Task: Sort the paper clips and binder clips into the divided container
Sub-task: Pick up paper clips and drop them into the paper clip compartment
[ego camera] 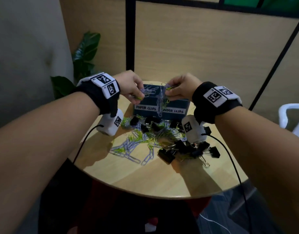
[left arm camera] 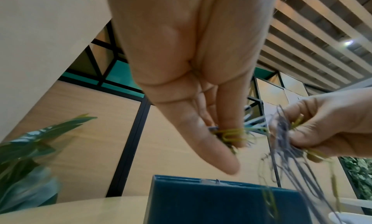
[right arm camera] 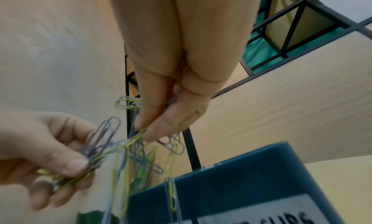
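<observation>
Both hands hover above the blue divided container (ego camera: 177,105), labelled "PAPER CLIPS" on the left and "BINDER CLIPS" on the right. My left hand (ego camera: 133,90) pinches a bunch of lilac and green paper clips (ego camera: 147,92). My right hand (ego camera: 177,89) pinches another tangled bunch of paper clips (right arm camera: 132,141), and a chain of clips (ego camera: 160,107) hangs from it down the container's front. In the wrist views the left hand (left arm camera: 219,140) and the right hand (right arm camera: 149,130) hold linked clips between thumb and fingers. Loose paper clips (ego camera: 133,147) and black binder clips (ego camera: 187,149) lie mixed on the round table (ego camera: 162,179).
A leafy plant (ego camera: 84,53) stands behind the table's left edge. Wooden partition panels with black frames rise behind the container. A white chair (ego camera: 292,115) sits at the right. Two black cables run from the wrist cameras over the table's front edge.
</observation>
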A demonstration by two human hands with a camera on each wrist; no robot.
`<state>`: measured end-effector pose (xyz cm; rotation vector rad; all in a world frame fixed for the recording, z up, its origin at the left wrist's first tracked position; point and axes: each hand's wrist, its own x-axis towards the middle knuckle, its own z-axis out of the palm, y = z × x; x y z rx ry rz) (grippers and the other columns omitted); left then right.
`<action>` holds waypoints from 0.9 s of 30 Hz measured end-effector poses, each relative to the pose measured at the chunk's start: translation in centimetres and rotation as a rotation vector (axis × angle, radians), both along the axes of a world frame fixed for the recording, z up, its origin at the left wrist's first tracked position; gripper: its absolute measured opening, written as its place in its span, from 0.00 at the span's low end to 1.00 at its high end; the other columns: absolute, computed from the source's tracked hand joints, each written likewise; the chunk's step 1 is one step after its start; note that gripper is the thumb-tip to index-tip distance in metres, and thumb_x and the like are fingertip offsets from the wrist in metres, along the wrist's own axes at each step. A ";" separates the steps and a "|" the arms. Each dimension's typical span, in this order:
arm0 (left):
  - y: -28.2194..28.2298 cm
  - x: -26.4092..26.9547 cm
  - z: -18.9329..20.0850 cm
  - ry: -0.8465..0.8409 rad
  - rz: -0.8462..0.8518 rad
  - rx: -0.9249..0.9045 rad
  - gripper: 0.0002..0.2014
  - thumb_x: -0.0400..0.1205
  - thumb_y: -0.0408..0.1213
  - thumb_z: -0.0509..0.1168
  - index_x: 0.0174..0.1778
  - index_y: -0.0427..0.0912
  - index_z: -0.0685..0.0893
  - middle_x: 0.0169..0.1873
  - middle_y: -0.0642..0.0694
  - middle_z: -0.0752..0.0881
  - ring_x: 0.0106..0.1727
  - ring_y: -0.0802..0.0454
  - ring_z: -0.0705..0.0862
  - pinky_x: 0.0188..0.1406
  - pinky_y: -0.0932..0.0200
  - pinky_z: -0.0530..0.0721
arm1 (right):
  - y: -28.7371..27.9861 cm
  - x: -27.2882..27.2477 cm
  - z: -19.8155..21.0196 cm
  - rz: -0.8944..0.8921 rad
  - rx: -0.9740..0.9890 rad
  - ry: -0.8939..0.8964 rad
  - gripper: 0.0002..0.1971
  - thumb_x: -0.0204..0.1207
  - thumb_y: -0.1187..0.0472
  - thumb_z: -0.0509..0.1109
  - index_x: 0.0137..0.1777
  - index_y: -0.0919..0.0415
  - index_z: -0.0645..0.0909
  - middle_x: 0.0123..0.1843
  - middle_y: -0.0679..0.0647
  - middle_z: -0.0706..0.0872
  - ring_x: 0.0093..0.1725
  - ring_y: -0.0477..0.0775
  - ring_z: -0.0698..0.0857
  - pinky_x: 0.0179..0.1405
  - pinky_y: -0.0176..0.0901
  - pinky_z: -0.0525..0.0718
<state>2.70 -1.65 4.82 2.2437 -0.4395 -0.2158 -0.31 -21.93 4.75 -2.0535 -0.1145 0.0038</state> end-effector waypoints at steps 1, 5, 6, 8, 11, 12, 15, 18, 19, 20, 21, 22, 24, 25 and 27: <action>-0.3 0.6 0.4 -0.029 0.043 -0.034 0.10 0.77 0.21 0.69 0.33 0.36 0.79 0.31 0.37 0.84 0.20 0.55 0.87 0.26 0.61 0.89 | 0.2 0.6 0.5 -0.008 0.042 -0.024 0.11 0.73 0.79 0.68 0.36 0.63 0.78 0.34 0.57 0.81 0.22 0.42 0.87 0.29 0.32 0.89; -1.9 3.0 0.9 -0.130 0.214 -0.102 0.12 0.76 0.24 0.71 0.30 0.38 0.78 0.31 0.39 0.83 0.29 0.48 0.85 0.22 0.63 0.87 | 1.5 3.9 1.1 -0.089 0.082 -0.136 0.14 0.74 0.77 0.69 0.33 0.59 0.77 0.35 0.54 0.81 0.32 0.48 0.82 0.29 0.28 0.87; -2.3 3.6 0.7 -0.133 0.245 -0.108 0.12 0.76 0.25 0.72 0.30 0.39 0.78 0.31 0.40 0.83 0.29 0.48 0.85 0.24 0.62 0.88 | 1.8 4.9 1.0 -0.114 0.081 -0.163 0.14 0.74 0.76 0.70 0.33 0.58 0.77 0.35 0.55 0.82 0.33 0.48 0.82 0.30 0.29 0.87; -3.0 4.8 0.0 -0.146 0.285 -0.114 0.10 0.76 0.27 0.72 0.31 0.36 0.80 0.34 0.37 0.85 0.32 0.44 0.87 0.33 0.54 0.91 | 2.4 6.8 0.5 -0.173 0.075 -0.189 0.14 0.73 0.75 0.71 0.32 0.57 0.77 0.38 0.58 0.84 0.36 0.54 0.85 0.40 0.38 0.90; -4.0 6.4 -1.0 -0.209 0.329 -0.063 0.07 0.75 0.30 0.74 0.45 0.29 0.88 0.44 0.33 0.89 0.48 0.38 0.89 0.50 0.48 0.89 | 2.7 9.2 -0.6 -0.249 -0.011 -0.188 0.15 0.72 0.73 0.72 0.29 0.54 0.78 0.36 0.58 0.85 0.45 0.62 0.88 0.55 0.55 0.88; -4.1 6.8 -1.3 -0.216 0.329 -0.020 0.10 0.74 0.31 0.75 0.49 0.30 0.89 0.46 0.35 0.89 0.50 0.40 0.88 0.49 0.52 0.86 | 2.8 9.8 -1.0 -0.251 -0.071 -0.178 0.13 0.71 0.72 0.73 0.31 0.56 0.81 0.38 0.60 0.86 0.48 0.64 0.89 0.56 0.58 0.87; -4.4 7.4 -2.2 -0.187 0.270 0.165 0.10 0.74 0.38 0.75 0.46 0.35 0.90 0.44 0.40 0.88 0.47 0.44 0.85 0.43 0.55 0.78 | 3.0 9.7 -1.2 -0.114 -0.308 -0.073 0.10 0.71 0.67 0.74 0.53 0.64 0.88 0.52 0.63 0.90 0.53 0.60 0.88 0.60 0.57 0.85; -4.3 7.9 -3.1 -0.179 0.268 0.297 0.20 0.71 0.48 0.76 0.50 0.35 0.92 0.49 0.39 0.91 0.52 0.41 0.87 0.52 0.51 0.83 | 2.7 9.4 -1.0 -0.019 -0.400 -0.028 0.18 0.72 0.71 0.72 0.61 0.61 0.86 0.59 0.58 0.89 0.53 0.50 0.83 0.58 0.47 0.84; -4.2 8.0 -3.2 -0.190 0.282 0.319 0.22 0.70 0.52 0.75 0.50 0.37 0.92 0.49 0.40 0.91 0.54 0.41 0.86 0.54 0.51 0.83 | 2.5 9.4 -1.0 -0.039 -0.357 -0.027 0.19 0.72 0.73 0.70 0.61 0.61 0.86 0.60 0.57 0.88 0.54 0.50 0.83 0.55 0.44 0.83; -4.1 8.1 -3.3 -0.207 0.294 0.335 0.22 0.71 0.54 0.74 0.50 0.38 0.92 0.49 0.42 0.91 0.55 0.41 0.85 0.56 0.52 0.81 | 2.3 9.6 -1.0 -0.089 -0.342 -0.030 0.19 0.72 0.75 0.67 0.60 0.60 0.86 0.60 0.57 0.88 0.56 0.51 0.84 0.55 0.43 0.83; -3.9 8.3 -3.4 -0.225 0.296 0.348 0.20 0.73 0.54 0.72 0.48 0.39 0.92 0.48 0.43 0.90 0.55 0.42 0.84 0.57 0.54 0.80 | 2.2 9.8 -1.1 -0.163 -0.358 -0.044 0.18 0.73 0.74 0.66 0.58 0.59 0.87 0.60 0.58 0.88 0.57 0.54 0.85 0.57 0.45 0.84; -3.8 8.3 -3.4 -0.232 0.289 0.361 0.17 0.76 0.53 0.70 0.45 0.41 0.91 0.46 0.44 0.89 0.52 0.43 0.83 0.56 0.56 0.78 | 2.0 10.0 -1.0 -0.236 -0.427 -0.042 0.14 0.75 0.71 0.65 0.57 0.61 0.87 0.58 0.59 0.89 0.58 0.57 0.86 0.58 0.47 0.85; -3.5 8.3 -3.6 -0.225 0.266 0.368 0.11 0.81 0.49 0.65 0.40 0.44 0.82 0.42 0.43 0.81 0.45 0.46 0.79 0.48 0.58 0.76 | 1.8 9.8 -1.1 -0.312 -0.632 0.016 0.13 0.80 0.60 0.64 0.53 0.68 0.85 0.48 0.60 0.89 0.49 0.60 0.86 0.48 0.47 0.85; -3.4 8.2 -3.6 -0.217 0.263 0.361 0.11 0.82 0.48 0.63 0.40 0.44 0.78 0.42 0.43 0.79 0.44 0.46 0.77 0.45 0.58 0.75 | 1.7 9.8 -1.3 -0.295 -0.715 0.064 0.17 0.81 0.54 0.62 0.50 0.70 0.83 0.42 0.60 0.87 0.43 0.60 0.84 0.42 0.46 0.82; -3.0 7.8 -3.5 -0.199 0.268 0.330 0.15 0.85 0.48 0.58 0.43 0.39 0.78 0.44 0.38 0.79 0.45 0.45 0.76 0.40 0.58 0.71 | 1.9 9.8 -1.6 -0.219 -0.793 0.138 0.24 0.82 0.46 0.56 0.52 0.70 0.82 0.47 0.63 0.89 0.44 0.61 0.83 0.47 0.48 0.81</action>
